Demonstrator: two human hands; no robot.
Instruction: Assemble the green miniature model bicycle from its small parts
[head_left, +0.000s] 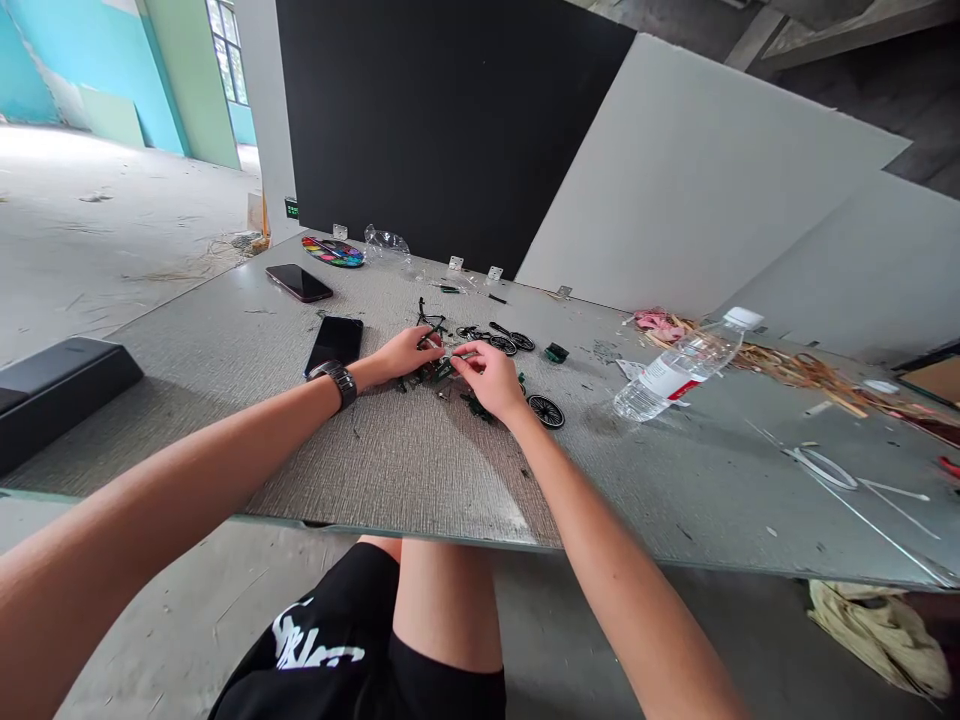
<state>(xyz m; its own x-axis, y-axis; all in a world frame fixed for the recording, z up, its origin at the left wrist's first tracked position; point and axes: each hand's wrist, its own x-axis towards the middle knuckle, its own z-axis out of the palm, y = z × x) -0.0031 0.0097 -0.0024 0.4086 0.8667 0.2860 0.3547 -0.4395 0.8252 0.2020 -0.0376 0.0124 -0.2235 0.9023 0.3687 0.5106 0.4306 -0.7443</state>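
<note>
So both hands pinch a tiny green part (442,368) mid-worktop (420,470): left hand (405,352) at 9 o'clock, right hand (491,378) at 3, each grip narrow. Looks light, stiff, fiddly and snappable; fingertips on its ends. Loose wheel (545,410) lies at 4.

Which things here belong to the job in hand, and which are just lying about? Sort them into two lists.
In hand:
left hand and right hand, both on a small dark green part
spoked wheel by the right wrist
two more wheels just beyond

Lying about:
two phones
paint palette
water bottle, on its side
rubber bands
black case
</note>
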